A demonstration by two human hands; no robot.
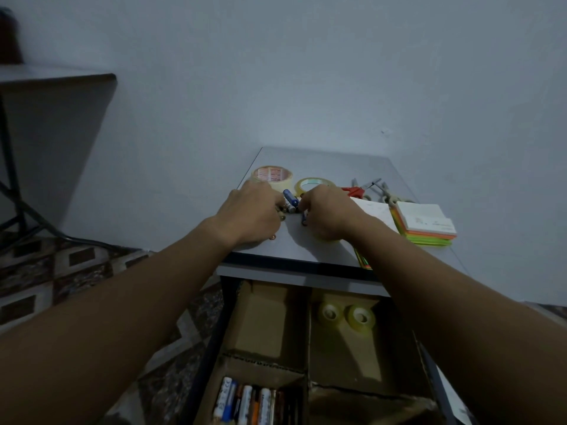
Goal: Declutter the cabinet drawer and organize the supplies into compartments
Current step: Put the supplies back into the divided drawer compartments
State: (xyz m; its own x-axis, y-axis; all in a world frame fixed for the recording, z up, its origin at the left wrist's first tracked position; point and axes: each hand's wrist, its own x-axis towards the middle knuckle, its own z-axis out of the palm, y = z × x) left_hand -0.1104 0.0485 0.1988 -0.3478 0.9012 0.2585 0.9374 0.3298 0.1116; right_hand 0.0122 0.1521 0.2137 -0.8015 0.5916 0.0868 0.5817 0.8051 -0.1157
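Both hands are on the grey cabinet top (pixel 325 161), around a small pile of loose batteries (pixel 290 200). My left hand (pixel 253 211) curls its fingers round batteries at the pile's left side. My right hand (pixel 329 210) curls round batteries at the right side, with one dark battery end (pixel 303 221) showing below its fingers. Below, the open drawer (pixel 211 342) holds cardboard compartments. The near left compartment holds several batteries (pixel 245 404). The far right compartment (pixel 340 357) holds two small tape rolls (pixel 346 315).
Two big tape rolls (pixel 273 176), (pixel 311 184) lie behind my hands. Scissors (pixel 365 191), white paper (pixel 376 211) and a stack of coloured sticky notes (pixel 426 225) lie to the right. A dark table (pixel 52 81) stands at the left over a patterned tile floor (pixel 61 271).
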